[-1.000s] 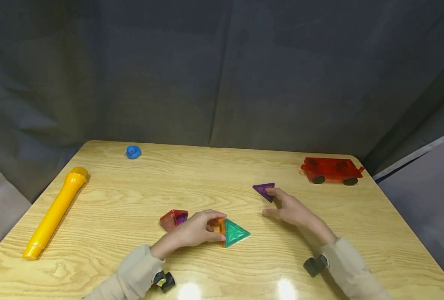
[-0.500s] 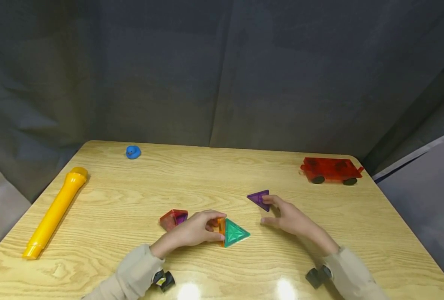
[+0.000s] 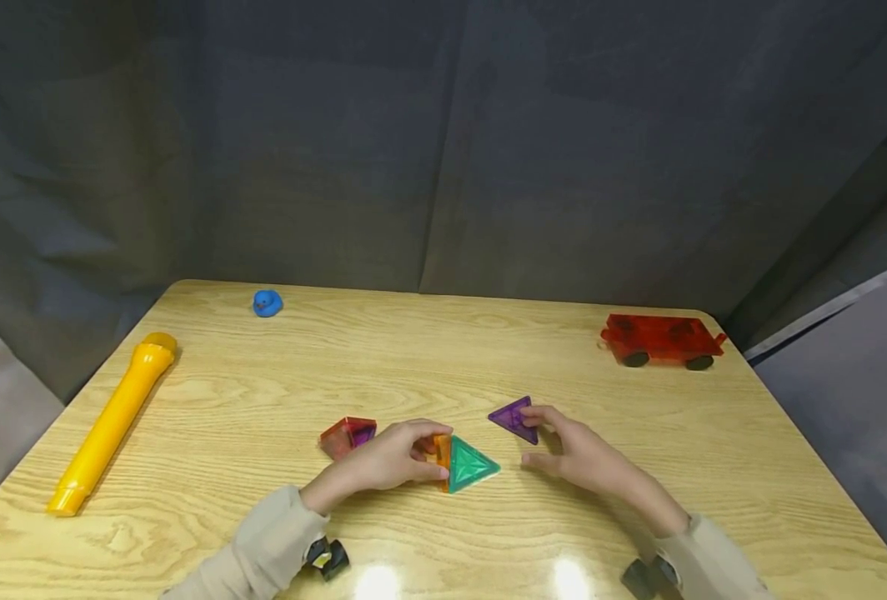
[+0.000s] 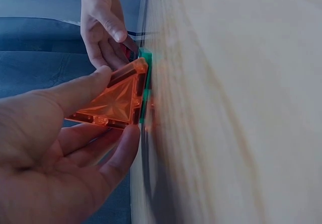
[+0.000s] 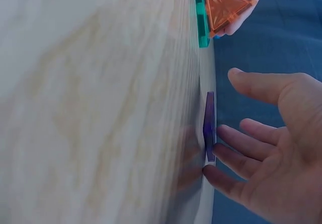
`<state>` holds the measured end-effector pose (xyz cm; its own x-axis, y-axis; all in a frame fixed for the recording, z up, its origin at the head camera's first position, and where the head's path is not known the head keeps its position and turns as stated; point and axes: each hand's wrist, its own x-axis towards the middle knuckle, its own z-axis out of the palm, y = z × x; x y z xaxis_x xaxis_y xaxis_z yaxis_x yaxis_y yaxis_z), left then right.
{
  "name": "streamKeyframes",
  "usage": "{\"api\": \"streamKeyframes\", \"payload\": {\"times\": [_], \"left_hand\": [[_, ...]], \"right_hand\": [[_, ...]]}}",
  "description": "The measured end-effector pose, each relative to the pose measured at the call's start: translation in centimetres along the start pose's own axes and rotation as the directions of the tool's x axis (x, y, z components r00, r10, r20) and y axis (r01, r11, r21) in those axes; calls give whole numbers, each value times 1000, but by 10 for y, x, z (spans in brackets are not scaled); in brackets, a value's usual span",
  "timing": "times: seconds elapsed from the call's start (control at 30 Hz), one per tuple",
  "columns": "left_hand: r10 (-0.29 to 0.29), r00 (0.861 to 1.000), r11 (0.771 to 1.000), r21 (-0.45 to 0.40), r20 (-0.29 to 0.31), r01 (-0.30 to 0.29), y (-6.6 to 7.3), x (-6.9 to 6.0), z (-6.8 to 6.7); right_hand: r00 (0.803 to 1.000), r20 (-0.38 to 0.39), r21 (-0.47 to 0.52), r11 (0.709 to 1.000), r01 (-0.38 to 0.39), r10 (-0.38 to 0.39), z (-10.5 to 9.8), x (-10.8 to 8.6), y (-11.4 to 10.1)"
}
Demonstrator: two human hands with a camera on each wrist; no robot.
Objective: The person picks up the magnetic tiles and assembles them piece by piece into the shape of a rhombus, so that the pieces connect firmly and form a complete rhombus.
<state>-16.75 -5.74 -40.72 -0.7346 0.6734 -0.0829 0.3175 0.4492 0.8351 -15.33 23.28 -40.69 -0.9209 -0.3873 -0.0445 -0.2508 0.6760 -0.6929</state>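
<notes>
My left hand [image 3: 393,458] pinches an orange see-through triangular magnetic tile [image 4: 116,102] between thumb and fingers, holding it upright on the table. Against its base a green triangular tile [image 3: 470,464] lies flat, pointing right. My right hand [image 3: 582,450] rests its fingertips on a purple triangular tile [image 3: 509,417], which lies flat a little beyond the green one. The right wrist view shows the thumb apart from the purple tile [image 5: 209,128], with the fingers loosely extended. Behind my left wrist sits a red and purple tile piece [image 3: 338,437], partly hidden.
A yellow toy microphone [image 3: 113,425] lies along the left side of the wooden table [image 3: 383,350]. A small blue duck [image 3: 267,303] sits at the far left. At the far right edge stands a red wheeled toy base [image 3: 663,340]. Dark cloth [image 3: 443,150] hangs behind.
My right hand has slid the purple tile across the table, toward me and slightly left, closer to the green tile. The left hand stays put with the orange tile.
</notes>
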Motion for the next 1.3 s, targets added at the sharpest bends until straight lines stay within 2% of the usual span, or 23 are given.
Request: {"api": "streamKeyframes", "payload": {"times": [0.13, 0.23, 0.37, 0.63, 0.83, 1.07, 1.3], "left_hand": [[2, 1000, 1000, 7, 2, -2, 0, 0, 0], [1, 1000, 1000, 6, 3, -1, 0, -1, 0], [-2, 1000, 1000, 2, 3, 2, 0, -1, 0], [-14, 1000, 1000, 3, 7, 14, -2, -1, 0], [-20, 1000, 1000, -3, 8, 20, -2, 0, -1], [-21, 1000, 1000, -6, 9, 21, -1, -1, 0], [-17, 1000, 1000, -11, 4, 17, 0, 0, -1]], "right_hand": [[998, -59, -14, 999, 32, -33, -4, 4, 4], [996, -83, -49, 999, 20, -24, -8, 10, 10], [998, -58, -49, 999, -16, 14, -12, 20, 20], [998, 54, 7, 1000, -14, 14, -16, 35, 31], [996, 64, -37, 997, -61, 63, -16, 38, 31], [997, 51, -38, 998, -55, 57, -16, 38, 31], [1000, 12, 110, 994, 3, -4, -13, 34, 30]]}}
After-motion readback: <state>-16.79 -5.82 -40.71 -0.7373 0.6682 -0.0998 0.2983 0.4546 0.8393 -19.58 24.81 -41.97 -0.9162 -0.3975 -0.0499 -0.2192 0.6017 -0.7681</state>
